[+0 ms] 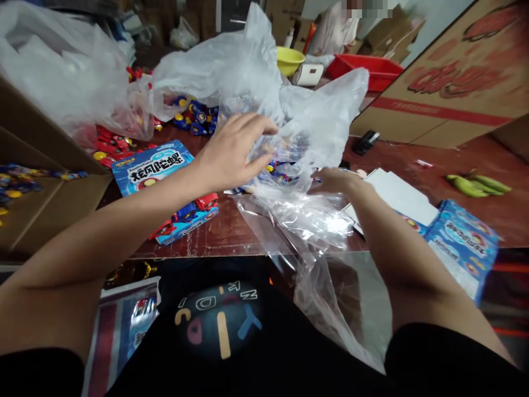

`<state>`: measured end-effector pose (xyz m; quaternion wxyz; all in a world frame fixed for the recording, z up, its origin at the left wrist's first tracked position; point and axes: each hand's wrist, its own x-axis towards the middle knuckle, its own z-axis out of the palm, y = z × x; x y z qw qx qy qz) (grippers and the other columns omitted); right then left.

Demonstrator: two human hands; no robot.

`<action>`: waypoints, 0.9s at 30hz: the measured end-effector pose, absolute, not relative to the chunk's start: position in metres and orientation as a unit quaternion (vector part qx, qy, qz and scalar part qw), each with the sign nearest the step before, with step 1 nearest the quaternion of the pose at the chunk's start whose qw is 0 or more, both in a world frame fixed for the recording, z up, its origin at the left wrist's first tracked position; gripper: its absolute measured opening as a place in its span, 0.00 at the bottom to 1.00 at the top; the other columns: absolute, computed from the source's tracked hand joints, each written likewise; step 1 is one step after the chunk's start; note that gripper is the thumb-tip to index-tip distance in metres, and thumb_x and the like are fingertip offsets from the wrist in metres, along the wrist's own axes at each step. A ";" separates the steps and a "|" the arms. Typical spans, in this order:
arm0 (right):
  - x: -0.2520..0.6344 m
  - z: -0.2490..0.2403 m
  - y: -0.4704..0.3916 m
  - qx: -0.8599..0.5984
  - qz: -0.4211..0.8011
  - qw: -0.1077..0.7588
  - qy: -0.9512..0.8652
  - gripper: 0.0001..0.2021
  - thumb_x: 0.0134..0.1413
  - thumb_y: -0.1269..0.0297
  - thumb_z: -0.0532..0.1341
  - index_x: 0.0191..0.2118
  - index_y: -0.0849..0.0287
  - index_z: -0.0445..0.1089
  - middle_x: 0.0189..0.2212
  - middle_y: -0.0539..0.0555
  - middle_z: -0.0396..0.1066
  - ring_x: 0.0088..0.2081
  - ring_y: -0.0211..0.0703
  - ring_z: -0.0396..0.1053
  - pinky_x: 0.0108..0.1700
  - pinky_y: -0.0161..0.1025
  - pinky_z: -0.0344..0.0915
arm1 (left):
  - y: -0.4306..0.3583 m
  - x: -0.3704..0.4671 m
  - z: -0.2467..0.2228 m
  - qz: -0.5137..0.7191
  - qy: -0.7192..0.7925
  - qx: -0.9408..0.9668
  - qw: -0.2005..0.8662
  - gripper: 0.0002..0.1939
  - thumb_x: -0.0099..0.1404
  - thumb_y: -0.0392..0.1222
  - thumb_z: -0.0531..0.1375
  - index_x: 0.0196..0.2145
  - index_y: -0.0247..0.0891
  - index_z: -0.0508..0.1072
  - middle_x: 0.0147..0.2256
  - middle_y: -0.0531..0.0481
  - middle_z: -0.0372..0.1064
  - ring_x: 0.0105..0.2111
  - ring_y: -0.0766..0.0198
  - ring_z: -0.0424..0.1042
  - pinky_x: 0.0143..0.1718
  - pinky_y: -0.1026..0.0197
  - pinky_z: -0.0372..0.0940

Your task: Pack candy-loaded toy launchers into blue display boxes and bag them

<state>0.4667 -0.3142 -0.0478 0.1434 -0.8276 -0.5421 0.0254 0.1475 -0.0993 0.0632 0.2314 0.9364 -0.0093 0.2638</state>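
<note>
left hand (237, 149): palm down over the crumpled clear plastic bag (306, 118), fingers spread and bent, thumb well off the fingers, nothing visibly pinched. right hand (336, 182): at the bag's near right side, fingertips lost behind or in the film, so can't tell if it's gripping or just touching. the bag sits mid-table between both hands, upper part standing up in loose folds; small blue toys (281, 172) show at its near side, can't tell if inside or under. clear film (330, 298) hangs over the near edge of the red-brown table (384, 157), in front of the person's black shirt (231, 331). left of the bag: blue printed box (155, 165) lying on the table, left forearm crossing above it, pictures of red and blue vehicles on its face. red toys (111, 149) just behind that box, blue-and-yellow toys (196, 118) further along, partly under plastic. far left: open brown carton (53, 198) with more toys in it. right of the right hand: white sheets (397, 193), then a blue printed piece (463, 242) out over the table edge. beyond those, green bananas (479, 184) and a small black object (366, 142) near the big printed carton (446, 82). at the back: yellow bowl (289, 60), red tub (367, 71), another person in pale clothing (333, 33), partly cut off by the frame.
</note>
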 end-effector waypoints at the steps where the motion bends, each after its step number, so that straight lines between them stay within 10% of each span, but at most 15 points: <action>1: 0.466 -0.056 -0.323 -0.835 0.044 0.120 -0.536 0.23 0.68 0.41 0.67 0.38 0.60 0.76 0.33 0.52 0.77 0.35 0.39 0.74 0.47 0.44 0.75 | -0.101 0.147 0.057 0.256 -0.013 0.936 0.243 0.18 0.68 0.40 0.68 0.55 0.40 0.76 0.57 0.45 0.75 0.64 0.42 0.71 0.72 0.39 0.60; 9: 0.423 -0.016 -0.339 -0.848 0.018 0.126 -0.514 0.12 0.69 0.54 0.61 0.44 0.54 0.78 0.37 0.56 0.82 0.37 0.48 0.78 0.41 0.43 0.72 | -0.108 0.150 0.045 0.216 0.011 0.922 0.321 0.28 0.62 0.38 0.74 0.58 0.40 0.73 0.62 0.42 0.73 0.65 0.42 0.72 0.69 0.45 0.64; 14: 0.351 0.084 -0.287 -0.721 -0.092 0.298 -0.618 0.10 0.68 0.59 0.60 0.48 0.53 0.77 0.39 0.53 0.81 0.39 0.47 0.78 0.46 0.46 0.73 | -0.127 0.193 0.074 0.284 -0.008 0.863 0.419 0.36 0.55 0.32 0.77 0.58 0.42 0.71 0.55 0.46 0.76 0.57 0.45 0.79 0.62 0.49 0.71; 20: 0.347 0.134 -0.244 -0.627 -0.129 0.533 -0.553 0.12 0.70 0.46 0.64 0.42 0.47 0.70 0.33 0.52 0.75 0.33 0.46 0.71 0.39 0.49 0.72 | -0.072 0.172 0.088 0.284 0.114 0.909 0.283 0.35 0.55 0.28 0.71 0.60 0.38 0.72 0.37 0.49 0.79 0.45 0.49 0.81 0.56 0.52 0.71; 27: 0.352 0.150 -0.189 -0.605 -0.001 0.567 -0.559 0.24 0.61 0.35 0.69 0.40 0.52 0.71 0.26 0.48 0.65 0.26 0.39 0.64 0.27 0.44 0.70 | -0.045 0.124 0.128 0.475 0.139 0.844 0.205 0.47 0.56 0.46 0.81 0.66 0.42 0.65 0.65 0.36 0.69 0.66 0.41 0.69 0.70 0.42 0.62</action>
